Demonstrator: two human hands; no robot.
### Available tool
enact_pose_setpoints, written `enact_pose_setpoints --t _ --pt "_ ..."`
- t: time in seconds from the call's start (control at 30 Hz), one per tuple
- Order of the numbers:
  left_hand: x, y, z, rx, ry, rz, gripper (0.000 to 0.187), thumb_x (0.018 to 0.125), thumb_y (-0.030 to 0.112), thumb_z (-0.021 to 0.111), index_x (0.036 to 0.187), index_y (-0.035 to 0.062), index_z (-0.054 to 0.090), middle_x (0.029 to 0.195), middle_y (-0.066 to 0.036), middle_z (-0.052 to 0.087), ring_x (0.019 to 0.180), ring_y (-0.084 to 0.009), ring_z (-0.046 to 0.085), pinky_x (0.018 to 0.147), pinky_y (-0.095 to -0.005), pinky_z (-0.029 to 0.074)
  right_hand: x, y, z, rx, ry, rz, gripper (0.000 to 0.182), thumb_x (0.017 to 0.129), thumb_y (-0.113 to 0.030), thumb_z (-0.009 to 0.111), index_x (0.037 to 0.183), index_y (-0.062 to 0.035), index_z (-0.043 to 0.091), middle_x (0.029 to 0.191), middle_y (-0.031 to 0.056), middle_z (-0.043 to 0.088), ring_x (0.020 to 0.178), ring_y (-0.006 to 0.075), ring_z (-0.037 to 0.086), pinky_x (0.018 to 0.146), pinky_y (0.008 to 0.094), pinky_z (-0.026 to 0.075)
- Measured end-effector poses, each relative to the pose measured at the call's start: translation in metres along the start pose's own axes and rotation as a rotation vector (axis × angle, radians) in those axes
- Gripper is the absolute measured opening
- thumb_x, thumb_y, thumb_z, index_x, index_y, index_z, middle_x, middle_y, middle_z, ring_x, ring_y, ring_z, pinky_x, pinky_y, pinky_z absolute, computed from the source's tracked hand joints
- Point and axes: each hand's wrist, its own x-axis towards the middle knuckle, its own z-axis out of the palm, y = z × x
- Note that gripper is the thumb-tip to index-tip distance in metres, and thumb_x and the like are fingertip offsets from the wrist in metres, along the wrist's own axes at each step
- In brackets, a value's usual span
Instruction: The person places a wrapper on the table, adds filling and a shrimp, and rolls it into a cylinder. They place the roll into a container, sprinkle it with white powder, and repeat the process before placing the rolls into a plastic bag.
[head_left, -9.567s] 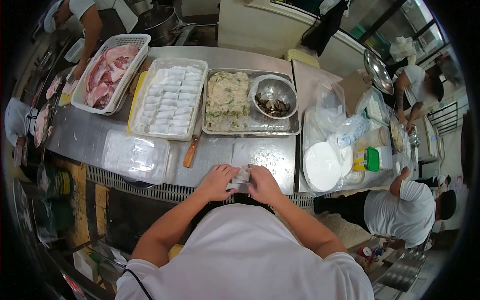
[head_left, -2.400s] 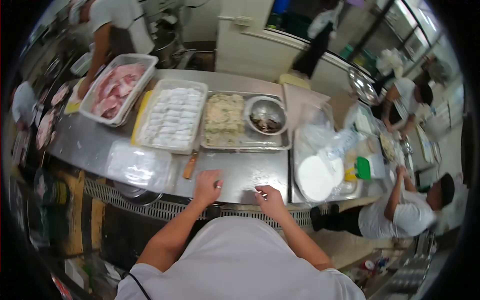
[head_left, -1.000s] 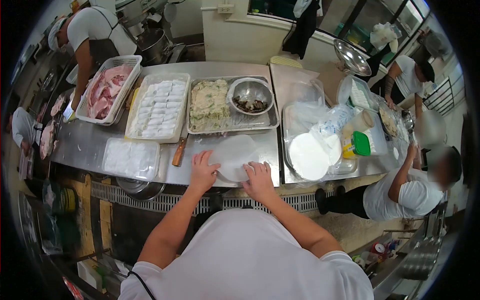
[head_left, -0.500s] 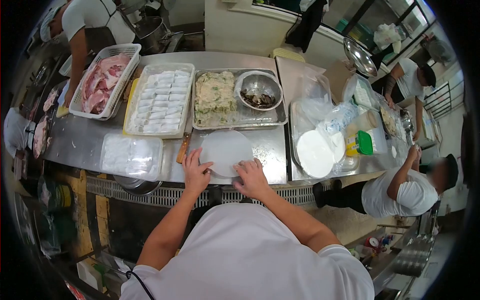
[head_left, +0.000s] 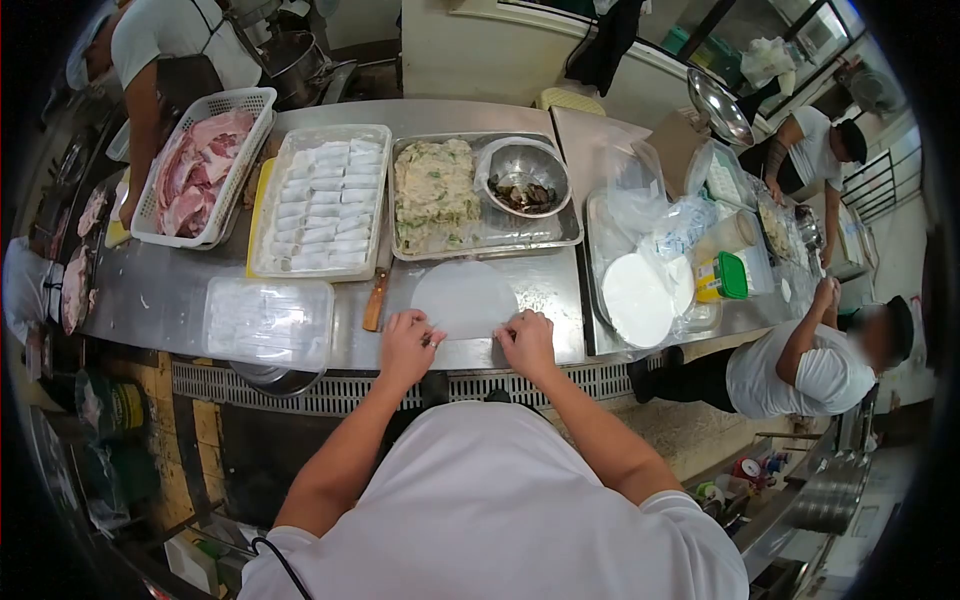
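Observation:
A round, translucent white sheet like a rice paper wrapper (head_left: 465, 295) lies flat on the steel table in front of me. My left hand (head_left: 405, 345) is closed at the sheet's near left edge, thumb and fingers pinched on it. At the near right edge, my right hand (head_left: 528, 340) pinches it likewise. Small dark spots show at the fingertips of both hands. Just left of the sheet lies a knife with a wooden handle (head_left: 375, 302). Beyond it stands a metal tray (head_left: 540, 240) with a pale, green-flecked filling (head_left: 432, 190) and a steel bowl (head_left: 523, 160) of dark pieces.
A white bin (head_left: 383, 200) of wrapped white rolls stands behind a lidded plastic box (head_left: 268, 320). Farther left is a basket (head_left: 150, 215) of raw meat. A stack of white rounds (head_left: 637, 300) and a green-lidded tub (head_left: 730, 275) sit right. Co-workers stand on both sides.
Both hands have shifted to the sheet's near edge, and their fingers have closed into pinches. The near edge now looks straighter between them.

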Motion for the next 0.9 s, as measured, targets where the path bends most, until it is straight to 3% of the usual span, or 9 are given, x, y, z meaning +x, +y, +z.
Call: enact_pose_setpoints --t 0.1,0.2,0.3,0.33,0.47,0.57,0.7,0.73,0.9 --pt "0.011 0.006 0.001 -0.025 0.035 -0.042 0.017 0.084 0.024 0.082 0.096 0.0112 0.081 0.118 -0.008 0.065 0.114 -0.0321 0.058 0.096 -0.0474 0.045 0.01 -0.012 -0.007 -0.08 -0.111 0.137 0.019 0.087 -0.022 0.078 0.093 -0.004 0.077 0.099 0.0146 0.066 0.101 0.036 0.06 0.093 0.0493 0.044" --pt "0.012 0.005 0.001 -0.002 0.086 0.067 0.018 0.083 0.021 0.083 0.098 0.0132 0.081 0.12 -0.009 0.065 0.113 -0.033 0.058 0.095 -0.0481 0.045 0.008 -0.011 0.003 -0.108 0.107 -0.067 0.03 0.088 -0.021 0.076 0.115 -0.0083 0.073 0.122 0.0161 0.064 0.118 0.0373 0.058 0.103 0.0531 0.043" --pt "0.009 0.002 0.003 0.02 0.09 0.115 0.018 0.083 0.019 0.082 0.101 0.0169 0.082 0.122 -0.01 0.065 0.114 -0.0339 0.058 0.097 -0.0482 0.044 -0.007 -0.029 -0.002 -0.289 -0.017 -0.394 0.045 0.09 -0.021 0.074 0.134 -0.0147 0.065 0.147 0.0179 0.052 0.136 0.0406 0.049 0.114 0.0601 0.037" --pt "0.008 0.002 0.004 0.021 0.087 0.113 0.019 0.083 0.018 0.081 0.102 0.0184 0.082 0.123 -0.01 0.065 0.115 -0.0341 0.057 0.098 -0.0481 0.044 -0.014 -0.037 -0.005 -0.311 -0.16 -0.4 0.049 0.095 -0.029 0.071 0.143 -0.0214 0.062 0.161 0.0201 0.039 0.146 0.0465 0.04 0.119 0.0667 0.029" --pt "0.008 0.004 0.0 0.054 0.058 0.076 0.018 0.086 0.022 0.079 0.103 0.0198 0.083 0.126 -0.008 0.064 0.119 -0.0318 0.055 0.099 -0.0469 0.043 -0.029 -0.01 -0.015 -0.405 -0.272 -0.233 0.054 0.102 -0.048 0.058 0.152 -0.0255 0.056 0.169 0.0193 0.027 0.151 0.0506 0.028 0.119 0.0707 0.024" --pt "0.007 0.003 0.002 0.057 0.05 0.048 0.018 0.086 0.023 0.079 0.104 0.0204 0.084 0.127 -0.007 0.063 0.121 -0.0313 0.055 0.1 -0.0465 0.043 -0.034 0.024 -0.032 -0.443 -0.24 -0.181 0.054 0.103 -0.048 0.057 0.152 -0.0254 0.056 0.171 0.0184 0.025 0.152 0.0504 0.026 0.12 0.0713 0.021" --pt "0.009 0.008 0.0 0.033 0.025 0.018 0.02 0.087 0.024 0.079 0.106 0.0215 0.083 0.128 -0.007 0.063 0.121 -0.0311 0.054 0.101 -0.0458 0.042 -0.001 0.033 -0.049 -0.01 -0.128 -0.091 0.054 0.097 -0.026 0.07 0.147 -0.0094 0.059 0.162 0.0252 0.04 0.14 0.0511 0.047 0.117 0.055 0.04" --pt "0.009 0.011 0.0 0.024 0.01 0.011 0.021 0.087 0.025 0.079 0.107 0.0218 0.083 0.128 -0.007 0.063 0.122 -0.0311 0.054 0.101 -0.0456 0.042 0.023 0.015 -0.059 -0.013 -0.055 -0.149 0.054 0.093 -0.015 0.071 0.143 -0.0002 0.059 0.152 0.0286 0.052 0.132 0.0496 0.056 0.11 0.0478 0.048" --pt "0.011 0.016 0.0 0.081 0.075 0.067 0.023 0.084 0.027 0.081 0.106 0.0202 0.082 0.129 -0.01 0.063 0.12 -0.0331 0.055 0.1 -0.0471 0.042 0.155 -0.026 -0.051 0.282 -0.213 -0.167 0.051 0.092 -0.01 0.066 0.141 0.0035 0.059 0.138 0.0296 0.061 0.129 0.0453 0.058 0.11 0.0472 0.048"
